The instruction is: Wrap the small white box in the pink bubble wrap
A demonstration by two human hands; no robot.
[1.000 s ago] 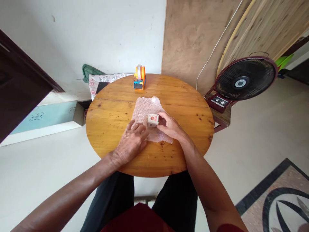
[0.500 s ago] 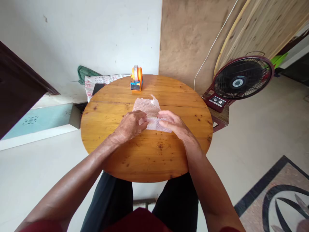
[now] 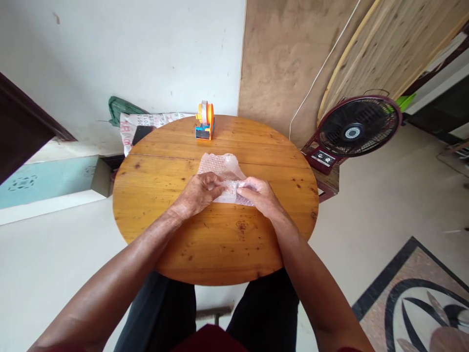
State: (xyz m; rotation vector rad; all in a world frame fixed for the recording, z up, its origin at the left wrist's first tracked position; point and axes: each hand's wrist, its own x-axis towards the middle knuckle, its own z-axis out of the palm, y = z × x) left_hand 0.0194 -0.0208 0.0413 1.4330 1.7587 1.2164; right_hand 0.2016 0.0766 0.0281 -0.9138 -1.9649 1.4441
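Observation:
A pinkish, see-through sheet of bubble wrap point(image 3: 220, 164) lies on the round wooden table point(image 3: 220, 244), its near part folded over. My left hand point(image 3: 198, 193) pinches the fold from the left, thumb and fingers pressed together on the plastic. From the right, my right hand point(image 3: 261, 195) grips the same fold, with the thumb on top and the fingers behind. Between the two hands the plastic is shiny and bunched. Whether anything lies inside the fold I cannot make out.
An orange and blue tape dispenser point(image 3: 205, 122) with a roll stands at the table's far edge. To the right, a dark red fan point(image 3: 353, 132) rests on a wooden stand. A printed white sack point(image 3: 128, 129) leans by the wall behind the table.
Both hands have closed on the bubble wrap and come slightly nearer each other. The raised flap at its far right corner now lies lower. The view has shifted a little.

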